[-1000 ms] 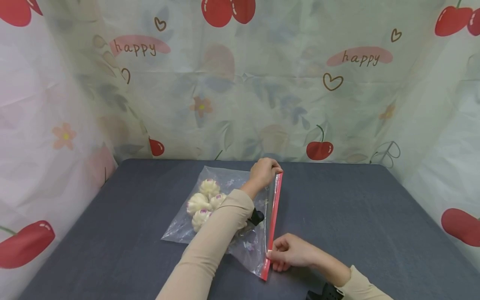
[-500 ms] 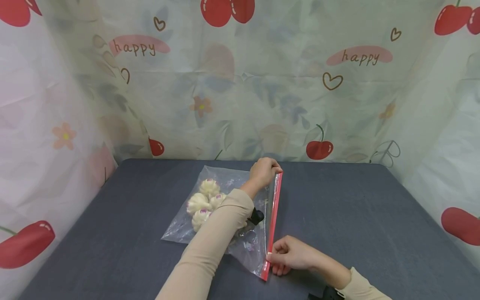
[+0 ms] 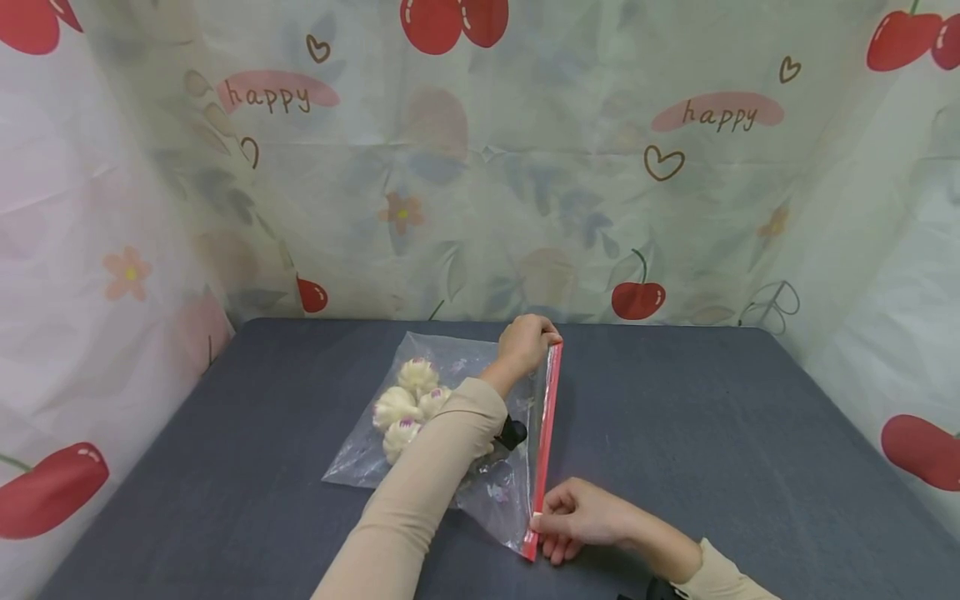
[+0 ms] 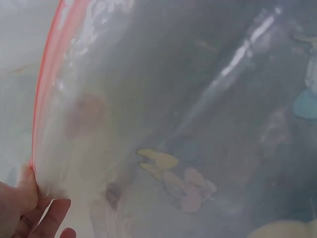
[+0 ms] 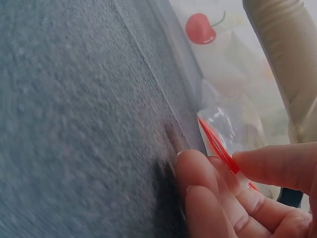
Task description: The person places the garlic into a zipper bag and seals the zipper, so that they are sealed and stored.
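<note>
A clear zip bag (image 3: 468,354) with a red zip strip (image 3: 548,417) along its right side lies on the table. Inside it several pale garlic bulbs (image 3: 397,407) with purple marks show; the left forearm hides part of them. My left hand (image 3: 525,340) pinches the far corner of the bag at the strip's end; its thumb and fingers also show in the left wrist view. Low on the strip, my right hand (image 3: 583,515) pinches the zip between thumb and index finger, at a small white slider (image 5: 241,179). The other right fingers curl close over the table.
The dark grey table (image 3: 690,417) extends around the bag on both sides. Behind it hangs a cherry-print curtain (image 3: 480,200), with more of it at left and right. A thin looped cord (image 3: 772,307) shows at the back right corner.
My right hand has slid a short way along the red zip strip toward the near end, the white slider moving with it. My left hand stays at the far corner.
</note>
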`<state>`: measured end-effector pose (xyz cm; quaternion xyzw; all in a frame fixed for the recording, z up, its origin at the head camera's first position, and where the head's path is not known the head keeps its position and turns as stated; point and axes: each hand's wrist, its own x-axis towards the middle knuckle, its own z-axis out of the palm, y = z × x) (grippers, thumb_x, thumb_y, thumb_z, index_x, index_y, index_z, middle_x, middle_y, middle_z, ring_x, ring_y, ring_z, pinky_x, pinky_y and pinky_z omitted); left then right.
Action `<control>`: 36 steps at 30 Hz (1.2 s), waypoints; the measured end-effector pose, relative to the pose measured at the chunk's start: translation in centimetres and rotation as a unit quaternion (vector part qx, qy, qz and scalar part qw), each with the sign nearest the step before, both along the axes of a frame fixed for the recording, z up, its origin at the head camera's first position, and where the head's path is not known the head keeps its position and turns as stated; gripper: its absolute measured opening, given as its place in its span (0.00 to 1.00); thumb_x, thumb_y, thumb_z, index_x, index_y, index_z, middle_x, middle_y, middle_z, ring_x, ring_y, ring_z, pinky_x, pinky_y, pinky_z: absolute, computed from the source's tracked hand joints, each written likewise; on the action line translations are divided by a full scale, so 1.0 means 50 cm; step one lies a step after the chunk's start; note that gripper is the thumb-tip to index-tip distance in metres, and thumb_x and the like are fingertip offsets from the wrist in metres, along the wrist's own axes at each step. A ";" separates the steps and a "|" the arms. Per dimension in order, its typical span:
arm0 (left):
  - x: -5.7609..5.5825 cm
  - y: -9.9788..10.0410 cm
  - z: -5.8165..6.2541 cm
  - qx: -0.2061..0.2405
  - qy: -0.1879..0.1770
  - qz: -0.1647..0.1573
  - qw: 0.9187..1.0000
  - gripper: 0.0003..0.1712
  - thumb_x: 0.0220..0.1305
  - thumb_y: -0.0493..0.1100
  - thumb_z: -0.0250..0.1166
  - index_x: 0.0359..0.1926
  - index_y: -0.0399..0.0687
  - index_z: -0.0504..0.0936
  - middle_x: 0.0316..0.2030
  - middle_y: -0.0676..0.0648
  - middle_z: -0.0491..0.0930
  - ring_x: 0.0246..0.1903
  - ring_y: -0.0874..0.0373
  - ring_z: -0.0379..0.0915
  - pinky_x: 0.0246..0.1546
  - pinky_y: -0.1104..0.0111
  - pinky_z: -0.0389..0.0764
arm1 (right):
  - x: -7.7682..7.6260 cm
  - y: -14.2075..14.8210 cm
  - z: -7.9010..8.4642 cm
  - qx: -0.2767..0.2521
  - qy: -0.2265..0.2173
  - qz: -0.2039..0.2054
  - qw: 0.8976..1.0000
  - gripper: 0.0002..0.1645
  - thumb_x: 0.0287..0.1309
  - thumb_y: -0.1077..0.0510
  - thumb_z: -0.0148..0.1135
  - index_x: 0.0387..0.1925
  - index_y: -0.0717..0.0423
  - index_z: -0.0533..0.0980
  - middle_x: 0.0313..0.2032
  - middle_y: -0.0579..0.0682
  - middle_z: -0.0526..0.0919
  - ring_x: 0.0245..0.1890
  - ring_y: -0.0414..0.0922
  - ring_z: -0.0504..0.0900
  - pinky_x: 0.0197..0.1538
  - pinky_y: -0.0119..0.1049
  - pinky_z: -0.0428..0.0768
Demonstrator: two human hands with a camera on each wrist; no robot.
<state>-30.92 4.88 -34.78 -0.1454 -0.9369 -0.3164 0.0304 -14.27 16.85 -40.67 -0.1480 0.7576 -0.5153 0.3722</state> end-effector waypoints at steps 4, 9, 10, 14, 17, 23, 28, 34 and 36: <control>-0.003 -0.002 -0.001 0.004 0.005 0.010 1.000 0.12 0.65 0.51 0.56 0.39 0.55 0.84 0.39 0.54 0.84 0.25 0.61 0.76 0.26 0.72 0.70 | 0.005 -0.003 -0.002 -0.011 -0.011 0.018 1.000 0.22 0.61 0.52 0.59 0.30 0.72 0.77 0.18 0.42 0.80 0.19 0.32 0.79 0.23 0.24 0.76; -0.004 -0.004 0.002 0.000 0.010 0.015 1.000 0.12 0.65 0.52 0.56 0.40 0.55 0.84 0.38 0.54 0.84 0.25 0.61 0.76 0.26 0.72 0.70 | 0.014 -0.006 -0.005 -0.021 -0.017 0.032 0.999 0.24 0.61 0.52 0.59 0.30 0.76 0.76 0.17 0.41 0.79 0.18 0.30 0.79 0.23 0.23 0.75; -0.004 -0.004 0.002 0.000 0.009 0.016 1.000 0.12 0.65 0.52 0.56 0.40 0.55 0.84 0.38 0.54 0.84 0.25 0.61 0.76 0.26 0.72 0.70 | 0.015 -0.007 -0.006 -0.023 -0.017 0.035 0.999 0.25 0.61 0.52 0.59 0.31 0.77 0.76 0.17 0.41 0.79 0.18 0.30 0.78 0.22 0.23 0.75; -0.004 -0.004 0.002 0.003 0.008 0.015 1.000 0.13 0.65 0.51 0.56 0.40 0.54 0.84 0.39 0.54 0.84 0.27 0.61 0.77 0.26 0.72 0.71 | 0.018 -0.008 -0.008 -0.031 -0.014 0.044 0.998 0.27 0.61 0.53 0.58 0.32 0.81 0.74 0.17 0.41 0.79 0.18 0.30 0.78 0.22 0.22 0.75; -0.003 -0.005 0.001 0.001 0.009 0.014 1.000 0.12 0.65 0.51 0.56 0.40 0.54 0.84 0.39 0.54 0.84 0.28 0.61 0.77 0.27 0.72 0.71 | 0.019 -0.008 -0.009 -0.033 -0.010 0.045 0.998 0.27 0.61 0.53 0.58 0.32 0.81 0.74 0.17 0.41 0.79 0.18 0.30 0.78 0.22 0.22 0.75; -0.003 -0.011 0.000 0.016 -0.009 -0.018 1.000 0.12 0.65 0.50 0.57 0.40 0.52 0.84 0.39 0.52 0.84 0.32 0.59 0.78 0.31 0.70 0.74 | 0.023 -0.009 -0.010 -0.033 -0.021 0.047 0.998 0.27 0.62 0.53 0.58 0.32 0.81 0.73 0.17 0.41 0.79 0.17 0.29 0.78 0.21 0.22 0.74; -0.007 -0.024 0.004 0.036 -0.019 -0.052 0.998 0.12 0.65 0.49 0.58 0.40 0.49 0.84 0.38 0.49 0.83 0.34 0.57 0.77 0.35 0.69 0.75 | 0.022 -0.007 -0.007 -0.020 -0.028 0.052 0.998 0.27 0.62 0.52 0.57 0.33 0.81 0.73 0.17 0.42 0.79 0.15 0.29 0.76 0.20 0.21 0.73; -0.009 -0.051 0.019 0.015 -0.042 -0.071 0.996 0.15 0.68 0.50 0.55 0.47 0.48 0.81 0.46 0.47 0.81 0.47 0.53 0.77 0.48 0.63 0.76 | 0.014 0.000 0.000 0.003 -0.027 0.058 0.998 0.27 0.61 0.51 0.59 0.32 0.78 0.75 0.18 0.42 0.79 0.15 0.29 0.76 0.20 0.21 0.73; -0.010 -0.068 0.029 0.002 -0.048 -0.078 0.996 0.17 0.69 0.50 0.54 0.50 0.48 0.79 0.49 0.47 0.79 0.51 0.53 0.75 0.51 0.61 0.74 | 0.009 0.004 0.002 0.009 -0.020 0.055 0.998 0.26 0.60 0.50 0.59 0.31 0.75 0.76 0.18 0.43 0.79 0.16 0.30 0.77 0.20 0.22 0.73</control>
